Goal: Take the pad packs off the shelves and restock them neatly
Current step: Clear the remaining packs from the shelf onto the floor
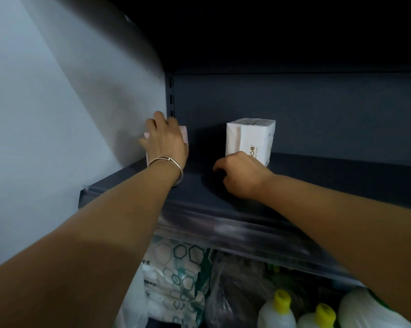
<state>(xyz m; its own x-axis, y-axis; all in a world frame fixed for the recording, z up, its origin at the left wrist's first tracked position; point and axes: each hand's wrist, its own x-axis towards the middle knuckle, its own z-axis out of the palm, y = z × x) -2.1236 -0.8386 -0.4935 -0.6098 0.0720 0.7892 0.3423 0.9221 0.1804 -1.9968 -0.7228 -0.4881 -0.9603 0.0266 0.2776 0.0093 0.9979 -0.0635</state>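
Left hand (163,138) grips pink pack (184,136) far left; right hand (241,176) curled at white pack (249,140), grip unclear. Shelf (199,197) barely stocked.

Dim light, pale grey wall (45,114) at left, dark metal shelving unit (294,110)

I have one wide-angle view, worn on the head, looking forward and slightly down into a dark shelf (223,192) at close, arm's-reach range. Both forearms enter from the bottom edge. The wall (57,102) fills the left side, with the lower shelf's goods along the bottom.
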